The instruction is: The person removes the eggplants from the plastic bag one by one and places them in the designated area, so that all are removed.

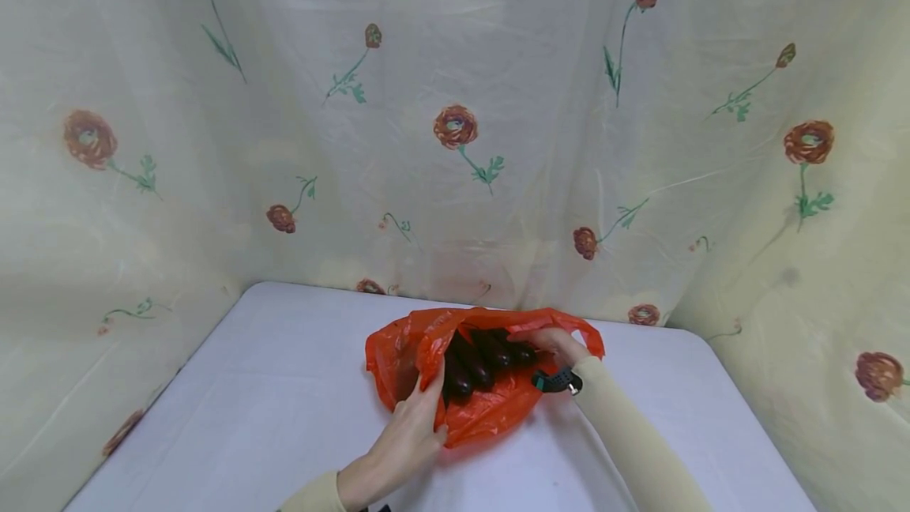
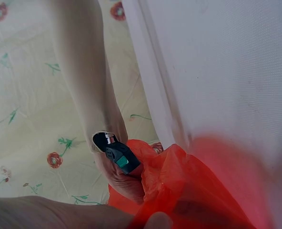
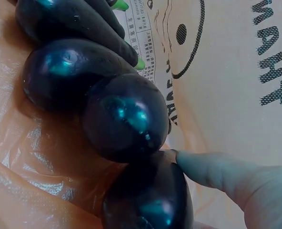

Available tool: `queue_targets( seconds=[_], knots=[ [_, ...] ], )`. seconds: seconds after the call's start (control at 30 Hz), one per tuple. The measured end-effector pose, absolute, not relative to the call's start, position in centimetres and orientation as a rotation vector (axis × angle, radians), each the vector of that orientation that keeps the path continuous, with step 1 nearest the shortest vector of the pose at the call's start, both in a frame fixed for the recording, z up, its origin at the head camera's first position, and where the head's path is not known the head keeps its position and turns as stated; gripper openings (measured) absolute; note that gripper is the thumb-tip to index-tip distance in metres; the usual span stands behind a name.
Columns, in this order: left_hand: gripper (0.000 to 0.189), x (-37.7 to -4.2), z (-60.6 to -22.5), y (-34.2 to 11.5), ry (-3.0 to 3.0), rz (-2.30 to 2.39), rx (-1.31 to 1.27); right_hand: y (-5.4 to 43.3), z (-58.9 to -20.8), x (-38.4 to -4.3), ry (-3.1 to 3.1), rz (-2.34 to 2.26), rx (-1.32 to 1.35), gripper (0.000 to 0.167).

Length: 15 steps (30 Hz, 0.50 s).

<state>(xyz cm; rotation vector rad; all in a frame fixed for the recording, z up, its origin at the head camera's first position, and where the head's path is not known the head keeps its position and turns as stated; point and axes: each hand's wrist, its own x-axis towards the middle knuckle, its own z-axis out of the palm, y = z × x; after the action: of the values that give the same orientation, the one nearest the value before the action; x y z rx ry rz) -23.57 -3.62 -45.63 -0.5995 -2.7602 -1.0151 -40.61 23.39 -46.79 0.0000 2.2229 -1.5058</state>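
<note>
A red plastic bag (image 1: 490,417) lies on its side with its mouth facing me, and several dark, glossy eggplants (image 1: 462,366) rest inside. At the near left of the mouth, my left hand (image 1: 408,429) grips the bag's edge between thumb and fingers. My right hand (image 1: 558,344) reaches into the right side of the bag, its fingertips hidden by plastic in the head view. In the right wrist view the thumb (image 3: 207,169) presses against the nearest eggplant (image 3: 148,195), with a bit of finger showing on its lower side. Green stem ends (image 3: 140,63) point deeper into the bag.
The bag sits on a white table (image 1: 284,385) near its far edge. A flower-printed curtain (image 1: 526,180) hangs behind and at both sides. Printed lettering (image 3: 270,52) shows on the bag's inner wall. A dark watch-like band (image 1: 558,382) circles the right wrist.
</note>
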Motion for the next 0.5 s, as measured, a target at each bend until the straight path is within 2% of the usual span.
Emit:
queue_targets(
  seconds=[0.13, 0.37, 0.43, 0.5],
  knots=[
    [0.089, -23.6, -45.6, -3.5, -2.789, -1.023, -0.574, 23.6, -46.7, -40.6, 2.215, -1.453, -0.096, 0.046],
    [0.089, -23.6, -45.6, -3.4, -2.817, -1.053, -0.555, 24.3, -46.7, -40.4, 2.274, -1.230, -0.370, 0.067],
    [0.089, -23.6, -45.6, -3.4, -2.801, -1.038, -0.564, 24.4, -46.7, -40.5, 2.315, -1.185, -0.410, 0.068],
    [0.089, -23.6, -45.6, -3.5, -2.786, -1.026, -0.572, 24.5, -46.7, -40.6, 2.296, -1.234, -0.391, 0.062]
  ],
)
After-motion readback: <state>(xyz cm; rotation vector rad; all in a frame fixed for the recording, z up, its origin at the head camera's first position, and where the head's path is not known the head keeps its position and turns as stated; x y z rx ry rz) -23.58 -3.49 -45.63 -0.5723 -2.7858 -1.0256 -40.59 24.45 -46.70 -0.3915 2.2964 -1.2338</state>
